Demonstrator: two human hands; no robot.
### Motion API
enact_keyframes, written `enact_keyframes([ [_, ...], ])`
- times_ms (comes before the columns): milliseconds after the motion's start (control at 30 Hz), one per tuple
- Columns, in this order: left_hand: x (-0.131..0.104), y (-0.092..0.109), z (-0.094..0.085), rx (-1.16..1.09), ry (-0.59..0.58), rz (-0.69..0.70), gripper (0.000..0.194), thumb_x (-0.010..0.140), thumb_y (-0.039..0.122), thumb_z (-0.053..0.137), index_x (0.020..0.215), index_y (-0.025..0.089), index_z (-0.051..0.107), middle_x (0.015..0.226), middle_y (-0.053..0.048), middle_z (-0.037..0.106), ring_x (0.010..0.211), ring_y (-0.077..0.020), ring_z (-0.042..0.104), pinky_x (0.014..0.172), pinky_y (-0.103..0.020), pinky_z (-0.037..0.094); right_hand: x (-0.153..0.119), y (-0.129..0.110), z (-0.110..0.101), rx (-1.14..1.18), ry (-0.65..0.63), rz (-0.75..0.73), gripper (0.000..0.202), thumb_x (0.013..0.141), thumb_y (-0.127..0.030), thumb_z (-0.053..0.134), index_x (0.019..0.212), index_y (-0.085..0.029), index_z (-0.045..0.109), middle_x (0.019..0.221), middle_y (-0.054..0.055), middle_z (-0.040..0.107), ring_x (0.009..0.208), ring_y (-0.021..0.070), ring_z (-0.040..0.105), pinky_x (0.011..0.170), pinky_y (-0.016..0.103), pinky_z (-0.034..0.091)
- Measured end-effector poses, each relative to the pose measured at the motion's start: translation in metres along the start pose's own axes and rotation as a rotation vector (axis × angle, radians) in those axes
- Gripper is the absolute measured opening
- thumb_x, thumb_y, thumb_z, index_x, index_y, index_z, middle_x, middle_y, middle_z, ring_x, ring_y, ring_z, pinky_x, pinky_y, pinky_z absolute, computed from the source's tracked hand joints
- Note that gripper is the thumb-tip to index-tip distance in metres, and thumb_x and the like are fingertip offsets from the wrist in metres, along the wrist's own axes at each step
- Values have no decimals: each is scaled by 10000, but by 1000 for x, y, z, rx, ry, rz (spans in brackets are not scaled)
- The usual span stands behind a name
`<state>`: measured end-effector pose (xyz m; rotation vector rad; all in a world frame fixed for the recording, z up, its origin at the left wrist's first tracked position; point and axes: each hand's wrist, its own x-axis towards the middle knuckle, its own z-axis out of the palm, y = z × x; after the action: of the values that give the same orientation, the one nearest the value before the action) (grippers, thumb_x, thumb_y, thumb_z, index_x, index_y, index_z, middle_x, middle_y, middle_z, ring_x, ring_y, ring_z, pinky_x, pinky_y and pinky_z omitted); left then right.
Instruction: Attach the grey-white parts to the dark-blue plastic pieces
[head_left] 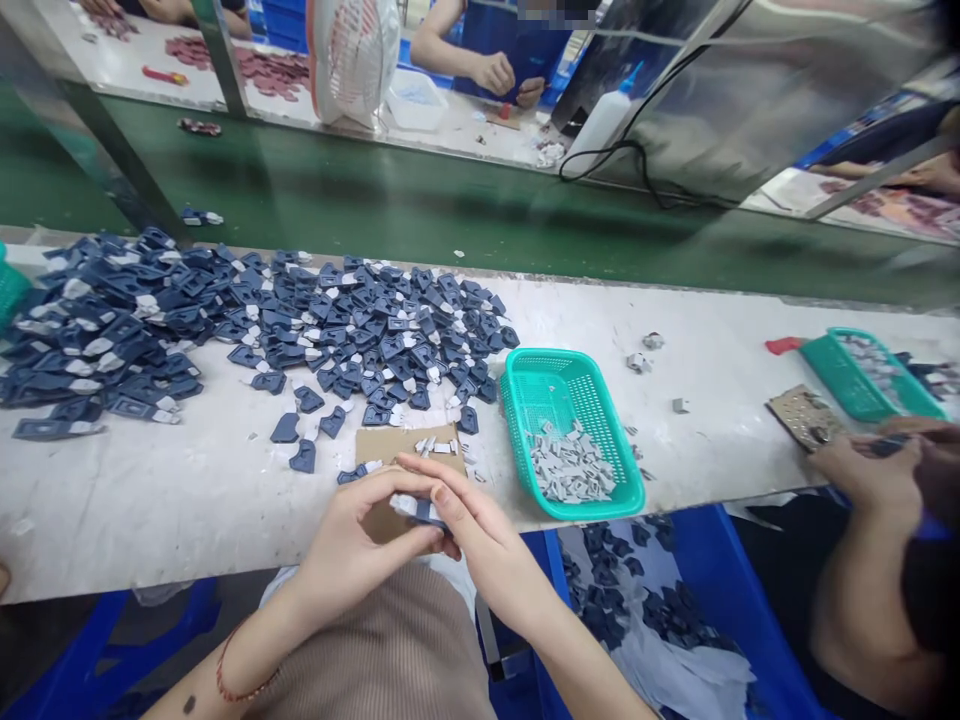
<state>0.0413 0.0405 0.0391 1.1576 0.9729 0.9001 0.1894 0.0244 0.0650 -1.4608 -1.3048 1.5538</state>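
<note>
Both hands meet at the table's near edge around one small dark blue and white plastic piece (420,509). My left hand (358,530) curls about its left side, thumb underneath and fingers above. From the right, my right hand (480,525) closes on it, and its fingertips overlap the left ones; part of the piece is hidden. Just behind the hands lies a brown cardboard piece (375,446) with several small grey-white parts (436,446) on it. To the right stands a green basket (627,470) holding a heap of small grey parts (571,465).
A big heap of dark blue pieces (315,310) covers the table's left and middle. Behind runs a green belt (420,215). Below right sits a blue bin (739,570) with more pieces. A co-worker's hands (870,465) work at far right, beside another green basket (840,370).
</note>
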Motion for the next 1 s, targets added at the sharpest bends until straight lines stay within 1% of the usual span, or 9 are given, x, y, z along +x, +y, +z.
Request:
enact_keyframes([
  [133, 9, 5, -9, 257, -95, 207, 199, 815, 170, 671, 984, 259, 730, 939, -39, 729, 895, -184, 662, 802, -275, 512, 1, -1, -32, -223, 18, -52, 435, 999, -435, 321, 1251, -232, 612, 1136, 81, 697, 1035, 214, 645, 875, 365, 528],
  [200, 16, 8, -14, 302, -112, 264, 189, 836, 178, 652, 981, 258, 742, 901, -45, 719, 837, -169, 655, 711, -246, 509, 7, 5, -68, -437, 181, -122, 361, 979, -382, 389, 1148, -207, 657, 998, 77, 722, 927, 218, 663, 853, 387, 526],
  [300, 29, 12, -24, 314, -36, 253, 142, 831, 219, 657, 915, 246, 768, 854, -60, 696, 782, -169, 637, 580, -218, 486, 19, 22, -134, -845, 390, -224, 281, 929, -272, 435, 1078, -202, 662, 1072, 107, 686, 1011, 263, 629, 883, 450, 504],
  [367, 41, 17, -33, 301, 59, 222, 126, 811, 255, 674, 882, 230, 774, 835, -63, 680, 768, -177, 627, 560, -221, 485, 27, 32, -170, -1077, 328, -257, 302, 910, -231, 408, 1056, -185, 669, 1073, 133, 672, 1030, 289, 617, 888, 495, 497],
  [433, 56, 25, -43, 298, 153, 207, 139, 791, 294, 687, 869, 213, 769, 839, -60, 679, 756, -180, 624, 588, -236, 497, 33, 38, -192, -1127, 235, -278, 281, 893, -215, 436, 1023, -189, 684, 1057, 125, 681, 1004, 280, 632, 879, 480, 513],
  [567, 104, 46, -70, 412, 287, 170, 247, 771, 371, 683, 920, 183, 741, 901, -61, 721, 729, -181, 638, 661, -263, 505, 40, 39, -202, -1143, 101, -341, 242, 899, -206, 463, 941, -205, 701, 983, 89, 697, 910, 245, 669, 798, 404, 556],
  [667, 155, 63, -96, 646, 376, 221, 293, 787, 375, 642, 969, 163, 730, 1006, -77, 737, 858, -213, 656, 754, -270, 499, 42, 41, -203, -1159, 76, -384, 234, 919, -220, 458, 910, -210, 692, 938, 81, 690, 869, 239, 675, 758, 389, 560],
  [867, 263, 77, -137, 916, 419, 154, 248, 814, 272, 646, 982, 104, 719, 944, -99, 737, 911, -235, 660, 845, -330, 493, 42, 42, -207, -950, 178, -299, 137, 897, -298, 520, 886, -226, 637, 910, 71, 698, 842, 239, 674, 725, 376, 557],
  [1000, 309, 72, -145, 1030, 365, 71, 243, 900, 316, 596, 1042, 126, 646, 1053, -81, 674, 941, -206, 647, 843, -407, 527, 46, 38, -204, -839, 245, -174, 144, 848, -352, 559, 798, -228, 612, 736, 42, 692, 687, 223, 663, 627, 345, 540],
])
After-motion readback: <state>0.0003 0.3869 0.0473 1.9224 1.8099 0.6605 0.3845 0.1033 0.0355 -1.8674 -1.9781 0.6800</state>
